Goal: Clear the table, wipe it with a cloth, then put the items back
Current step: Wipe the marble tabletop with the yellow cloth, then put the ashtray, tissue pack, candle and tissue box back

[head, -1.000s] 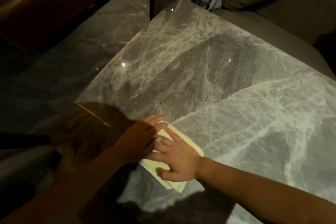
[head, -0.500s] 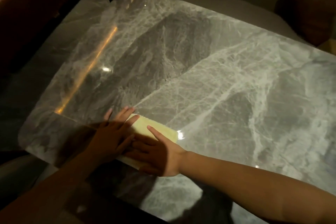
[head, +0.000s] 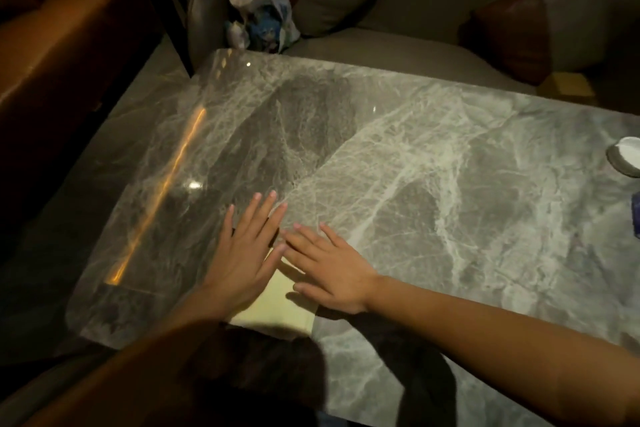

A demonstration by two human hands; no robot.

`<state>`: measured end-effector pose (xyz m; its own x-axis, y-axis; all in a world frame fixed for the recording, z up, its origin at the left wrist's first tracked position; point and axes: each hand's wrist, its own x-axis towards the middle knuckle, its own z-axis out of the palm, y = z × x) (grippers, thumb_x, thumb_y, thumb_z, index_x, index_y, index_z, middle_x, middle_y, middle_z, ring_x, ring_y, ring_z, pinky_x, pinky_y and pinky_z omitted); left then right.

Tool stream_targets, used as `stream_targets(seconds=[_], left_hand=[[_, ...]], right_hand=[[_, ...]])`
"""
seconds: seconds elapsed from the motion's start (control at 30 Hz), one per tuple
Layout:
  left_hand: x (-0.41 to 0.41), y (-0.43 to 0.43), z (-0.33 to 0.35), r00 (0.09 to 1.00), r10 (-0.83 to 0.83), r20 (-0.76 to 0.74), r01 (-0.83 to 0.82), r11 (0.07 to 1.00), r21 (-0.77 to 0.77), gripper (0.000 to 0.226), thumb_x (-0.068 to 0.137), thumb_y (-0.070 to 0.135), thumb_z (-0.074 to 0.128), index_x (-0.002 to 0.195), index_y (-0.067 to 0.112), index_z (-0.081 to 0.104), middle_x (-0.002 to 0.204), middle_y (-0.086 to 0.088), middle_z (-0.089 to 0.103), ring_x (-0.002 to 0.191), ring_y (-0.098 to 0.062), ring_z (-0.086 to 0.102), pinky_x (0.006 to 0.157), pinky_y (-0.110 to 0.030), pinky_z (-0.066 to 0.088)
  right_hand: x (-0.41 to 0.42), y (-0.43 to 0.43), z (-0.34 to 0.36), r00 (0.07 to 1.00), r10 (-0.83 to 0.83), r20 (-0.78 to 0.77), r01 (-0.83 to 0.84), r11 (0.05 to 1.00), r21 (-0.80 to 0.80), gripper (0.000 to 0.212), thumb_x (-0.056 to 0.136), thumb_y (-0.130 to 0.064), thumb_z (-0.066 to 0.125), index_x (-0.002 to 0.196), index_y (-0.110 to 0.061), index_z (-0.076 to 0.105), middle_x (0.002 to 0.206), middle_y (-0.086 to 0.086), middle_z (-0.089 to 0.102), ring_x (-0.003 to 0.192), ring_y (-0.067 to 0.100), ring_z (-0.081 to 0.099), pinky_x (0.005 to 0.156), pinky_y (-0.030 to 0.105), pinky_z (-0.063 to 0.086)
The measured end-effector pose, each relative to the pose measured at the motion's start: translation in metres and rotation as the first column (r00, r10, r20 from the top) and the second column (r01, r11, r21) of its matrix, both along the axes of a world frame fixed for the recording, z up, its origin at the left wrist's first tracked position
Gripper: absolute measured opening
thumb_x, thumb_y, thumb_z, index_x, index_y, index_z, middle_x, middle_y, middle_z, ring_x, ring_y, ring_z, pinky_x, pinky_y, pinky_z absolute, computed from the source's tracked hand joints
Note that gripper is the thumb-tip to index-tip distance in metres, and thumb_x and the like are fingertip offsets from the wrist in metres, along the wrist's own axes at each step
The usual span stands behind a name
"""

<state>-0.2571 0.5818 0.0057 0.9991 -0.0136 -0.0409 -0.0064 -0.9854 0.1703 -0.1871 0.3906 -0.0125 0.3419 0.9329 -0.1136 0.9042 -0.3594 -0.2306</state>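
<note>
A pale yellow cloth [head: 277,305] lies flat on the grey marble table [head: 450,184], close to the near left edge. My left hand [head: 246,253] presses on the cloth's left part with its palm; the spread fingers reach past it onto the bare marble. My right hand [head: 332,274] lies flat on the cloth's right part, fingers pointing up-left and touching the left hand. Most of the cloth is hidden under both hands.
A white round item [head: 627,156] and a blue item [head: 636,215] sit at the table's right edge. Beyond the far edge stands a grey sofa [head: 398,45] with a plastic bag [head: 259,17] and cushions [head: 512,31]. A brown seat [head: 52,45] is on the left.
Both hands have slid the cloth along the near left part of the table, and the left hand's fingers have stretched forward. The view has lifted, showing the sofa and the right-edge items.
</note>
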Motion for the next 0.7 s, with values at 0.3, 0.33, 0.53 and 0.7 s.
stream_targets(seconds=[0.3, 0.33, 0.53, 0.7], left_hand=[[0.064, -0.053, 0.081, 0.994, -0.033, 0.108, 0.019, 0.991, 0.132, 0.067, 0.092, 0.053, 0.018, 0.150, 0.025, -0.002, 0.159, 0.003, -0.004, 0.147, -0.015, -0.010, 0.116, -0.043, -0.009], [0.069, -0.063, 0.088, 0.993, -0.033, 0.110, 0.017, 0.990, 0.142, 0.068, 0.091, 0.054, 0.015, 0.149, 0.025, -0.006, 0.159, 0.004, -0.008, 0.146, -0.015, -0.013, 0.117, -0.044, -0.011], [0.101, -0.152, 0.117, 0.985, -0.055, 0.164, 0.035, 0.992, 0.121, 0.071, 0.089, 0.059, 0.008, 0.148, 0.027, -0.013, 0.157, 0.008, -0.016, 0.144, -0.013, -0.020, 0.116, -0.045, -0.012], [0.130, -0.234, 0.125, 0.966, -0.189, 0.175, 0.163, 0.975, 0.152, 0.072, 0.089, 0.064, 0.011, 0.148, 0.029, -0.011, 0.158, 0.006, -0.013, 0.145, -0.014, -0.017, 0.113, -0.039, -0.020]], right_hand=[[0.059, -0.078, 0.059, 0.934, -0.344, 0.099, 0.333, 0.936, 0.118, 0.069, 0.096, -0.052, 0.030, 0.153, -0.029, -0.001, 0.162, -0.004, -0.008, 0.149, 0.021, -0.013, 0.119, 0.051, -0.006], [0.064, -0.090, 0.066, 0.921, -0.372, 0.118, 0.357, 0.924, 0.135, 0.070, 0.096, -0.051, 0.033, 0.154, -0.028, 0.001, 0.162, -0.003, -0.006, 0.149, 0.021, -0.012, 0.119, 0.052, -0.005], [0.086, -0.179, 0.096, 0.872, -0.447, 0.198, 0.422, 0.893, 0.157, 0.070, 0.094, -0.053, 0.032, 0.154, -0.028, 0.005, 0.163, -0.001, -0.002, 0.149, 0.022, -0.008, 0.118, 0.053, -0.005], [0.100, -0.264, 0.111, 0.822, -0.536, 0.193, 0.508, 0.843, 0.176, 0.070, 0.094, -0.053, 0.029, 0.154, -0.028, 0.004, 0.163, -0.001, -0.004, 0.149, 0.020, -0.010, 0.117, 0.053, -0.005]])
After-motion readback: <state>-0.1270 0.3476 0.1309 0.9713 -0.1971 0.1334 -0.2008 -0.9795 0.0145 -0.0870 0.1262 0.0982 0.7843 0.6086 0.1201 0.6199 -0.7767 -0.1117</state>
